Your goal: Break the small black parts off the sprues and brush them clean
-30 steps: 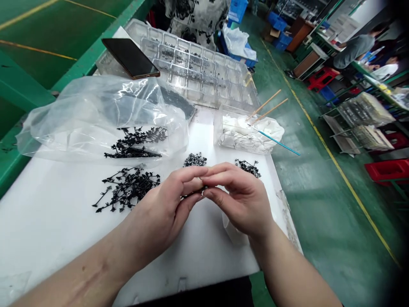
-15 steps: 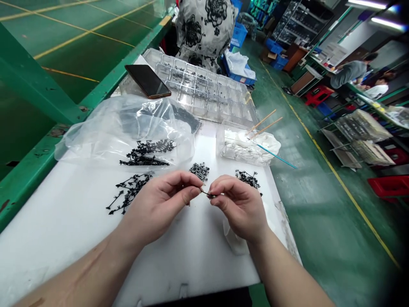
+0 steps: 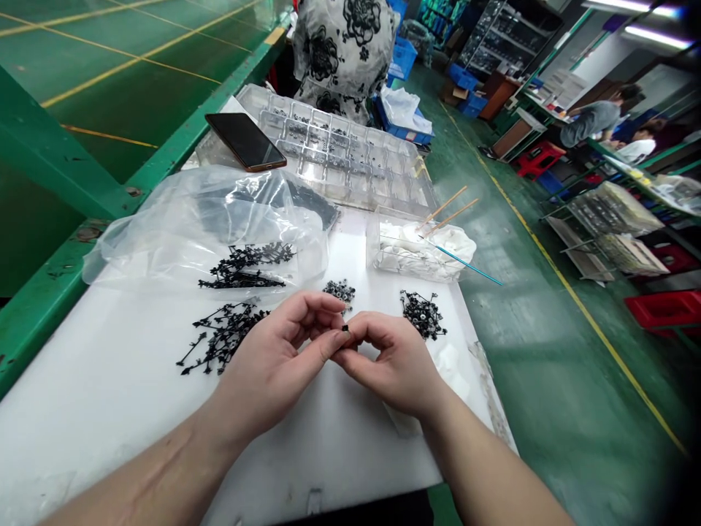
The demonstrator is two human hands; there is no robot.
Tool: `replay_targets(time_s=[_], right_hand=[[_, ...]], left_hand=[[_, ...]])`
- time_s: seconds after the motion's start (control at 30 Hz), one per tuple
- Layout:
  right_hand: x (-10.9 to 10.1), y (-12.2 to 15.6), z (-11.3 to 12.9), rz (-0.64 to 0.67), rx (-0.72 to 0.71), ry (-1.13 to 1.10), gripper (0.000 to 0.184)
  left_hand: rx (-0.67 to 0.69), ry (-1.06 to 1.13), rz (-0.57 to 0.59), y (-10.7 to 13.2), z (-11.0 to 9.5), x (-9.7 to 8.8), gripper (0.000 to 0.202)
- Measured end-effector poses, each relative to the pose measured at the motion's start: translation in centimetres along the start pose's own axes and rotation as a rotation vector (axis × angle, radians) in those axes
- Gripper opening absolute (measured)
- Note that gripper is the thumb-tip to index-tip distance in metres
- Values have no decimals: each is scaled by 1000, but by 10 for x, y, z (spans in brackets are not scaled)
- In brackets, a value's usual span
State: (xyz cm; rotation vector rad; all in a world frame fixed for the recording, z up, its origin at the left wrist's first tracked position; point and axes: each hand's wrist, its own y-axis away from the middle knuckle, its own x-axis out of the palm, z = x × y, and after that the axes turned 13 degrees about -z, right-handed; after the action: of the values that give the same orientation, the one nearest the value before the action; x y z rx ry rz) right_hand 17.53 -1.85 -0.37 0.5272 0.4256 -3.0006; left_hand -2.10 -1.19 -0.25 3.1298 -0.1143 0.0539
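Note:
My left hand (image 3: 288,358) and my right hand (image 3: 386,361) meet over the white tabletop, fingertips touching. Pinched between them is a small black part (image 3: 345,328); only its dark end shows and the fingers cover the rest. Just beyond the fingertips lies a heap of small grey and black ring-shaped pieces (image 3: 339,291). Left of my left hand is a pile of thin black branched plastic parts (image 3: 224,332), with more black parts (image 3: 246,264) behind it by a clear plastic bag (image 3: 158,219). To the right of my right hand sits another cluster of black parts with rings (image 3: 423,315).
A clear box (image 3: 421,267) of white material holds thin sticks and a blue rod (image 3: 468,264). Behind are a compartmented clear tray (image 3: 350,157) and a phone (image 3: 246,141). A green metal frame (image 3: 60,146) borders the left. People (image 3: 594,123) work at the far right.
My hands have come together, closing the gap where a thin dark stem showed between them. My right hand has shifted left, exposing more of the right cluster. The view has moved slightly.

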Motion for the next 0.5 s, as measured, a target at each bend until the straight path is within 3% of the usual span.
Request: replay_targets(time_s=[0.1,0.17,0.23,0.37,0.43,0.5], right_hand=[[-6,0,1,22,-51,-28,12],[-19,0,0,-60,-111,-56,17],[-40,-2,-6,-366,-128,-17,10],[-101,-13,-31,-1295,26,152,15],[-128,-19,-46,-1561,222,57,23],[-145,-23,-57,-1627,387,-93,30]], left_hand=[[9,-25,-40,2,2,-2,13],[-11,-34,-81,2,4,-3,14],[-46,-30,-118,2,5,-5,19],[-121,-72,-153,3,12,-8,27],[-143,-114,-165,3,18,-12,29],[-181,-158,-135,2,25,-15,29]])
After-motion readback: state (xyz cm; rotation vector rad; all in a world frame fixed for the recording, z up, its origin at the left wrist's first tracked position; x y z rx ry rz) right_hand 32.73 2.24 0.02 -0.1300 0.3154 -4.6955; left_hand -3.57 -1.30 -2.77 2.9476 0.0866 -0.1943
